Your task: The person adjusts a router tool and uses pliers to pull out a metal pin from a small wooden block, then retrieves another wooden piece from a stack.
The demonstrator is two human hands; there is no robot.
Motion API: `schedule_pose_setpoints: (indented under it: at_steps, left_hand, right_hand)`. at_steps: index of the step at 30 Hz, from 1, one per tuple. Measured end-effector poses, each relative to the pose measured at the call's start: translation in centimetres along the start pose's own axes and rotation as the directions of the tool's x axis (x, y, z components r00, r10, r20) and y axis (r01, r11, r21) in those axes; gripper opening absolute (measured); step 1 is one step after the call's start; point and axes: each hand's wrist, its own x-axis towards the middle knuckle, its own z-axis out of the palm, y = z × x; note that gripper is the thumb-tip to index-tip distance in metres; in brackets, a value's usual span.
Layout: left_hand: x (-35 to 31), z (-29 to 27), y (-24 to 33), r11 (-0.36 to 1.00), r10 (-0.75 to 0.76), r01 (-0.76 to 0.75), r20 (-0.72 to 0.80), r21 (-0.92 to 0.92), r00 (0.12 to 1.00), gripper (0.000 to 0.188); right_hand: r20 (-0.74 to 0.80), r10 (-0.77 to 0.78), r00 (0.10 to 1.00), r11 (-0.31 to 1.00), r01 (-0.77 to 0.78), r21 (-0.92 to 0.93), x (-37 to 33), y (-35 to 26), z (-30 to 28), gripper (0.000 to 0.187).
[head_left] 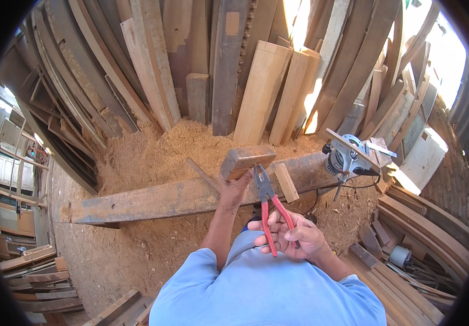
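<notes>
My left hand (236, 187) grips a brown wooden block (248, 159) from below and holds it up over the long beam. In my right hand (298, 233) is a pair of pliers (268, 202) with red handles and dark metal jaws. My fingers wrap around the handles, which stand somewhat apart. The tips of the jaws reach the near face of the block; whether they grip anything there is too small to tell. A short pale strip of wood (286, 183) lies across the beam just right of the pliers.
A long worn beam (153, 200) crosses in front of me. On its right end sits a router (348, 157) with a dark cord. Another thin stick (203, 175) leans on the beam. Sawdust (174, 146) is heaped behind it, and planks (261, 92) stand upright at the back. Timber stacks (424, 228) lie at right.
</notes>
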Motion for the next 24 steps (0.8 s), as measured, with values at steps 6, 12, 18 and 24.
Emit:
schedule_pose_setpoints:
  at_steps: [6, 12, 18, 24]
  left_hand:
    - [0.5, 0.2, 0.1, 0.999, 0.036, -0.035, 0.036, -0.022, 0.999, 0.045]
    - [0.6, 0.9, 1.6, 0.977, 0.102, -0.102, 0.011, 0.188, 0.995, 0.037]
    - [0.2, 1.1, 3.7, 0.885, 0.081, -0.109, 0.080, 0.453, 0.993, 0.037]
    - [0.0, 1.4, 4.2, 0.868, 0.066, -0.110, 0.107, 0.485, 0.992, 0.038]
  right_hand:
    - [-0.036, 0.003, 0.999, 0.999, -0.002, 0.037, 0.2, -0.1, 0.0, 0.029]
    - [-0.147, 0.043, 0.988, 0.998, -0.037, 0.042, 0.4, -0.5, 0.5, 0.022]
    - [-0.391, -0.021, 0.920, 0.883, -0.166, -0.439, -0.3, -1.3, 0.7, 0.023]
    - [-0.321, -0.319, 0.892, -0.152, -0.383, -0.911, 0.2, -1.1, 1.9, 0.028]
